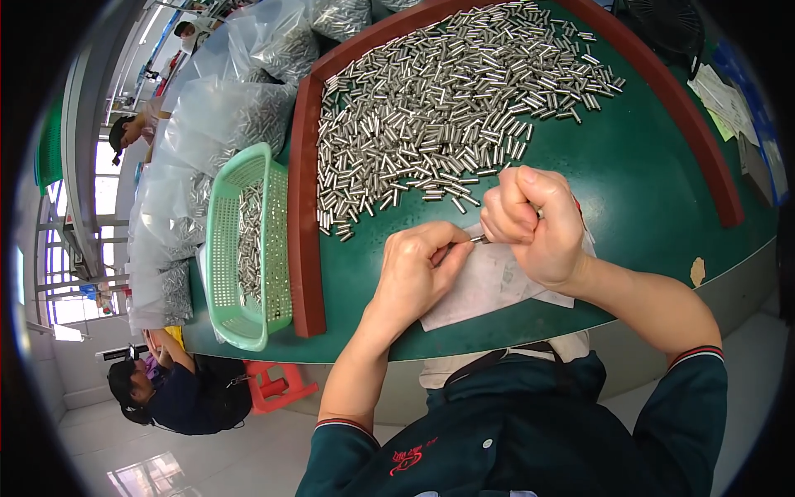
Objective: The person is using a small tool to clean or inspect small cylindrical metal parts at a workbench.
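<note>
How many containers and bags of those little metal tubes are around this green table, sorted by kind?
Green plastic basket: 1
Clear plastic bags of tubes: about 5; they overlap, so the number is uncertain
Loose heap of tubes on the table: 1
Total: about 7

The left hand and right hand pinch one tube between them.

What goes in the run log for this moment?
left hand: pinching small metal pin | right hand: closed at pin | pile of metal pins on green table

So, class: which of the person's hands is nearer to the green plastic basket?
Left. The left hand is just right of the green basket, across the red rim. The right hand lies farther right, beyond the left.
</note>
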The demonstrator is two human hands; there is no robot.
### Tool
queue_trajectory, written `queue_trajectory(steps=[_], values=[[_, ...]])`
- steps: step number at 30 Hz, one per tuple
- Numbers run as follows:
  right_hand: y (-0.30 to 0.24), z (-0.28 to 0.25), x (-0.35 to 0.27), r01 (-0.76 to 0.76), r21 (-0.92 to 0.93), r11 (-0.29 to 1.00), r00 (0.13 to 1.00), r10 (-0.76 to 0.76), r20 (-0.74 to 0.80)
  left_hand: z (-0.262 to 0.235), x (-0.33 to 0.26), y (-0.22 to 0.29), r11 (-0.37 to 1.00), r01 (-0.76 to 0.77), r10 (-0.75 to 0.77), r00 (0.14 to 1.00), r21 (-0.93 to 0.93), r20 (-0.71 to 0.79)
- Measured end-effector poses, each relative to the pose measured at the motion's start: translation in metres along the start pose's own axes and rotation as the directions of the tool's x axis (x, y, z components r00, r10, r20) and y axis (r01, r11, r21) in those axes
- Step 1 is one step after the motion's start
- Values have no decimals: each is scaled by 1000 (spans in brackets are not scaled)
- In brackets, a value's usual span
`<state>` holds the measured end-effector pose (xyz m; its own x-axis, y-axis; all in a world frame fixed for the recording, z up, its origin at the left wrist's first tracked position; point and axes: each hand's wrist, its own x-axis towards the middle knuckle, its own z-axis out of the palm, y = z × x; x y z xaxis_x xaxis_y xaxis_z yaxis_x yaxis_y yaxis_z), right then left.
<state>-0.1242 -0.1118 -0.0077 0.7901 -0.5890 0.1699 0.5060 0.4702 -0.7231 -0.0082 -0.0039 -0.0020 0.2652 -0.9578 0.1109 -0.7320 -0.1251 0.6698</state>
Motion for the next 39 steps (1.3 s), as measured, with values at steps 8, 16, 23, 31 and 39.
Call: queue_trajectory(steps=[8, 16, 23, 31, 39], values=[[1, 3, -1, -12, -24, 1000, 1000, 12, -6, 1, 0, 0, 998, 60, -59, 998, -21, 31], [1, 5, 1, -16, -70, 997, 1000, 15, -21, 0, 3, 3, 999, 38, -37, 998, -19, 56], [-7, 3, 0, -5, -62, 998, 1000, 4, -8, -3, 1, 2, 979, 123, -126, 992, -165, -9], [-7, 3, -2, -64, -61, 996, 998, 63, -18, -16, 3, -23, 68, 354, -216, 918, -933, 332], [-5, 3, 1, -62, -60, 996, 998, 61, -16, -21, 4, -26, -61, 394, -271, 878, -917, 395]])
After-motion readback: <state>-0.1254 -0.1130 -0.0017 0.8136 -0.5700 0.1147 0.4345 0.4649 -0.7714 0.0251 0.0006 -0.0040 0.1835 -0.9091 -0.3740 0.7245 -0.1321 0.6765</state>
